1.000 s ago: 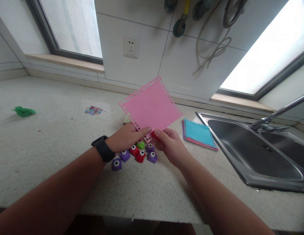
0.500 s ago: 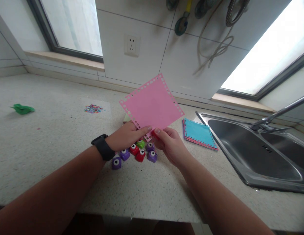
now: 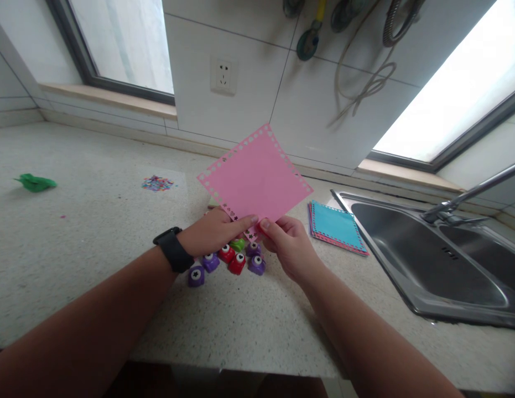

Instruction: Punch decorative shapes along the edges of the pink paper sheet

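A pink sheet of paper point(image 3: 257, 174), punched with small shapes along its edges, is held up at a slant above the counter. My left hand point(image 3: 218, 229), with a black watch at the wrist, pinches its lower left edge under the thumb. At the bottom corner my right hand point(image 3: 288, 237) is closed round a red craft punch point(image 3: 264, 225), mostly hidden by the fingers, with the paper's edge at it. Below the hands lie several small punches: a purple one point(image 3: 196, 276), a red one point(image 3: 237, 263) and a green one point(image 3: 238, 244) among them.
A stack of punched coloured sheets, blue on top point(image 3: 339, 225), lies right, beside the steel sink point(image 3: 415, 301). Left of the hands is a heap of colourful paper bits point(image 3: 157, 183). Farther left sits a crumpled green thing point(image 3: 36, 182). A tiled wall stands behind.
The pink sheet has tilted slightly, its left and top corners shifting a little left. My right thumb has moved slightly on the red punch. Both hands keep their holds.
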Demonstrator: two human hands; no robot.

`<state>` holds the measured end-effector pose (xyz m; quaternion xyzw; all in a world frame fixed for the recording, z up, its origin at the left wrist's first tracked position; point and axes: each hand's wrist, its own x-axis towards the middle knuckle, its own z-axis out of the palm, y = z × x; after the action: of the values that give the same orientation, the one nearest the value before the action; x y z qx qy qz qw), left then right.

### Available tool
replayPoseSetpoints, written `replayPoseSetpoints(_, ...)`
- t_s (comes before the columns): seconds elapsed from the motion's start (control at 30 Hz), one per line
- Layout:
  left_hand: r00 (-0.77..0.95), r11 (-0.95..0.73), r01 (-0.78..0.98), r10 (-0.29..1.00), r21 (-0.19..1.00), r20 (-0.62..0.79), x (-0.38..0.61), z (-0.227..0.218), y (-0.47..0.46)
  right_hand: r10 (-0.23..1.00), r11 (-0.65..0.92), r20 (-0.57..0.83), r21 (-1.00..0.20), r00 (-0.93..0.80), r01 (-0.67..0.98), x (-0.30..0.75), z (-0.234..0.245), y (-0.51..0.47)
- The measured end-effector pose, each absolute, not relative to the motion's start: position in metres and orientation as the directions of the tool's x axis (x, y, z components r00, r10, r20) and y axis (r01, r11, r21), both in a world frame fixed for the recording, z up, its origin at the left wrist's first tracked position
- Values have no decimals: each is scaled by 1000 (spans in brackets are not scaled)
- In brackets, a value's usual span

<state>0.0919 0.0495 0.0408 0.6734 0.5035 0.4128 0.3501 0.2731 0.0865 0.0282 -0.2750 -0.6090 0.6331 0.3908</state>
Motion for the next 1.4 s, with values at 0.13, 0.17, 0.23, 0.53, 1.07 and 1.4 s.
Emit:
replayPoseSetpoints(0.13, 144, -208, 419, 976, 884, 161, 92, 40, 49, 827, 42, 114, -989, -551, -141, 274, 28, 87)
replayPoseSetpoints(0.17, 145, -209, 420, 976, 883, 162, 91, 40, 49, 826, 35, 105, -990, -554, -136, 274, 28, 87)
replayPoseSetpoints(0.23, 149, -209, 422, 976, 882, 160, 91, 40, 49, 823, 21, 93, -991, -560, -134, 274, 27, 89)
replayPoseSetpoints(0.53, 132, -186, 395, 981, 900, 145, 86, 39, 50, 845, 52, 98, -993, -525, -102, 280, 26, 97)
replayPoseSetpoints(1.07, 145, -182, 403, 980, 897, 134, 85, 38, 51, 814, 36, 83, -995, -575, -93, 283, 23, 101)
replayPoseSetpoints(1.4, 148, -189, 415, 979, 890, 139, 87, 41, 50, 796, 30, 61, -998, -602, -62, 281, 24, 98)
